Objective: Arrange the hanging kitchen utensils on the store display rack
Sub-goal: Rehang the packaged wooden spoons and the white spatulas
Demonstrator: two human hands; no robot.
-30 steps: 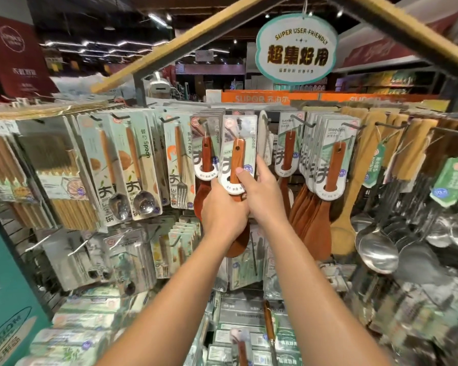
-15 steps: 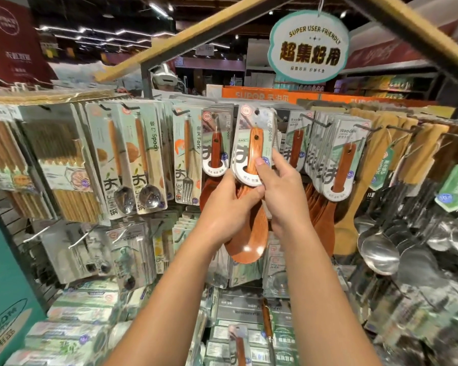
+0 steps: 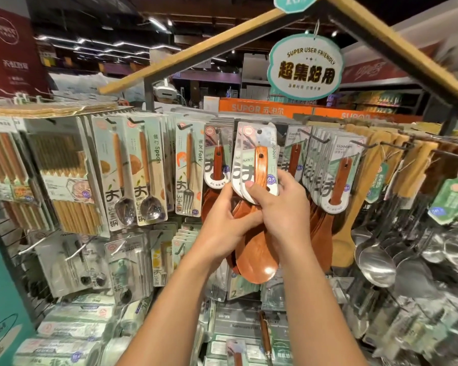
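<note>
One cam only, worn on the person's head, wide-angle, edges bent. It faces fwd and a bit up at the rack [image 3: 381, 140], close in: both forearms run up from the bottom edge to the hands [image 3: 283, 207] at centre frame. The sign [image 3: 306, 67] and the store ceiling fill the top. No 2nd view, so no overlap.

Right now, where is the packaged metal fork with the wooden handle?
The packaged metal fork hangs left of centre, between the carded metal spoons and the reddish wooden rice spoons.
</note>
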